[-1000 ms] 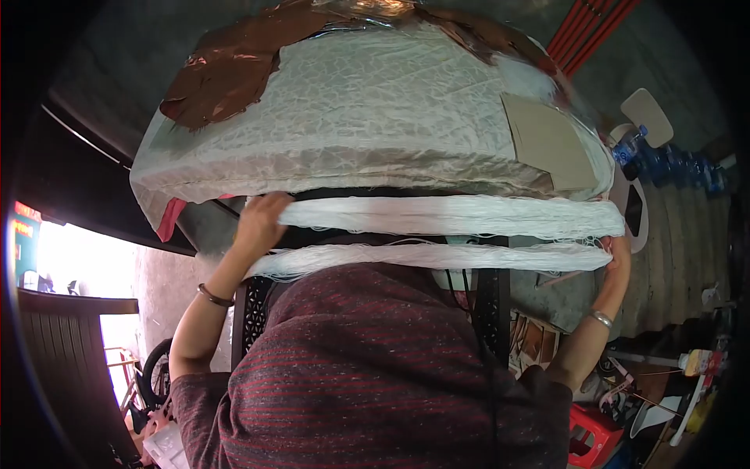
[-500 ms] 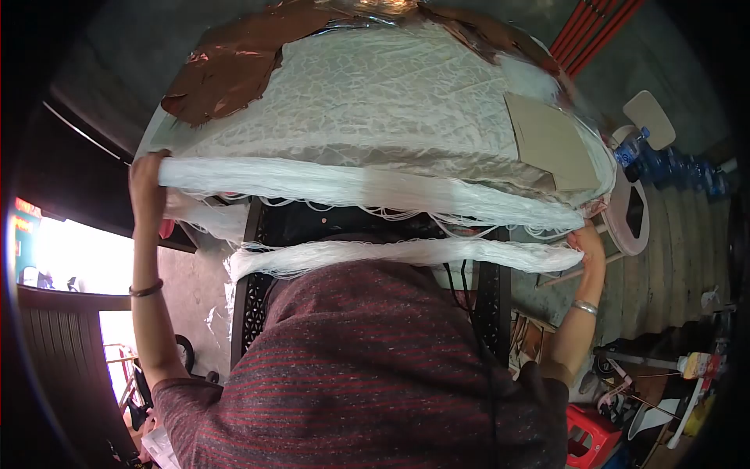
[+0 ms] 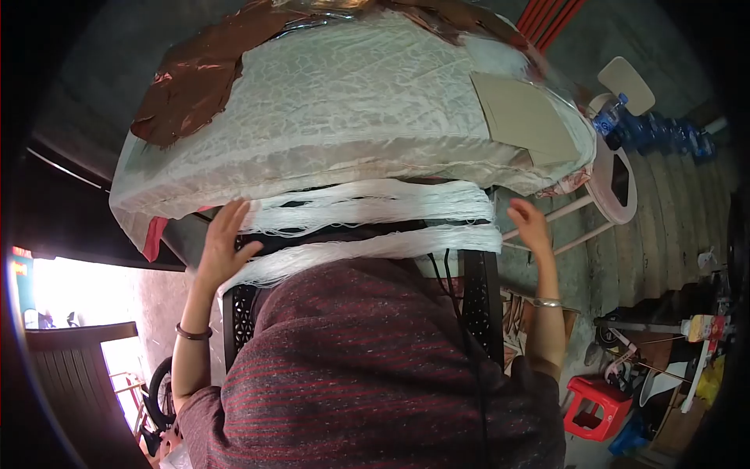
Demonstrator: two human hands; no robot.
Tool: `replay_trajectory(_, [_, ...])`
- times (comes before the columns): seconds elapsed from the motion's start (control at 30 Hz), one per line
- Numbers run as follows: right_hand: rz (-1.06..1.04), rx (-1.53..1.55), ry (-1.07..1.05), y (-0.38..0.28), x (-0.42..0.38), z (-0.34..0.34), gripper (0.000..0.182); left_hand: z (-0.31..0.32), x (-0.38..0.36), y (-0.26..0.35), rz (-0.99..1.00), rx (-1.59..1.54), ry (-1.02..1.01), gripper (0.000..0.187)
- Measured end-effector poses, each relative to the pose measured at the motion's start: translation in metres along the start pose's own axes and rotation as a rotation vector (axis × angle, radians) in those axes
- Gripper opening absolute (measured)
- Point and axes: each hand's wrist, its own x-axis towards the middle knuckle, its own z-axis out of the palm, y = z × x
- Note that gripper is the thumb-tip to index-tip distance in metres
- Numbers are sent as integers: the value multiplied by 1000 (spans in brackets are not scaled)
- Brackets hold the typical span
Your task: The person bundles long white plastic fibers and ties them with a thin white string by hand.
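Observation:
Two white hanks of thread lie crosswise over my lap and the black lattice-sided armrests. The farther hank runs along the front of the covered table, with loose strands and dark gaps between its threads. The nearer hank rests against my striped shirt. My left hand is open, thumb and fingers spread, right at the left end of the farther hank. Off the right ends of both hanks, my right hand is held in the air with its fingers loosely bent and nothing in them.
A patterned white cloth covers the table ahead, with brown sheeting and a piece of cardboard on it. To the right stand a pale stool and blue-capped water bottles. A red plastic stool sits lower right.
Both hands have let go of the farther hank and moved inward. That hank, earlier stretched taut between them, now lies slack and nearer my lap. The view has shifted slightly.

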Motion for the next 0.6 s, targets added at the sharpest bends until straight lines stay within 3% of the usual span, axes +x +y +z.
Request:
replay_trajectory(0.17, [-72,65,-94,-65,-11,22,27,33,21,11,16,199,-34,80])
replay_trajectory(0.27, [-256,104,-53,-87,-33,31,32,50,21,1,-14,202,-24,82])
replay_trajectory(0.33, [-522,-106,-136,-102,-50,32,39,51,20,2,14,178,26,75])
replay_trajectory(0.4, [-443,-84,-253,-109,-60,34,48,47,18,2,-45,124,-32,65])
replay_trajectory(0.5, [-410,-388,-295,-93,-57,47,54,45,16,-13,-7,80,-15,51])
replay_trajectory(0.6, [-519,-368,-277,-103,-58,45,42,34,18,-25,27,22,-38,47])
